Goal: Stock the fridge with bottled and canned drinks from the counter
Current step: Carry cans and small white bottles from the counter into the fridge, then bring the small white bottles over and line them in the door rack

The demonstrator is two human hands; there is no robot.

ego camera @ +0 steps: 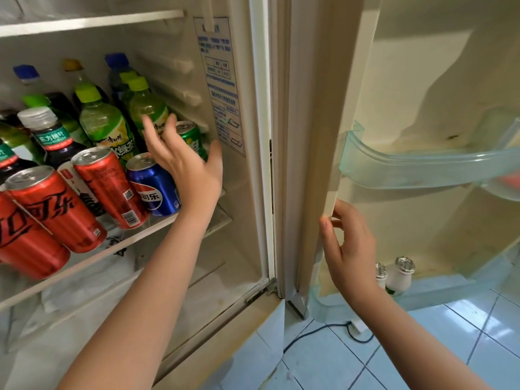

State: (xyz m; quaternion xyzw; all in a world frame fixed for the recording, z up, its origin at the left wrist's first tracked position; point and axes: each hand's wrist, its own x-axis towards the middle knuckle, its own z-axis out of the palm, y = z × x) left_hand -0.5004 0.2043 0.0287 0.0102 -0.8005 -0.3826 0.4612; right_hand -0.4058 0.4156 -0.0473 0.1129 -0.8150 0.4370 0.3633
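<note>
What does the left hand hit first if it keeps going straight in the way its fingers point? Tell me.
Probably the green drink can at the right end of the glass fridge shelf, just beyond the open left hand. A green-capped tea bottle stands close behind; depth is hard to judge.

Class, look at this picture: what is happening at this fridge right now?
A person is stocking an open fridge. The left hand, open and empty, reaches in beside a green can on a shelf already crowded with bottles and cans. The right hand rests its fingers on the edge of the open door.
</note>
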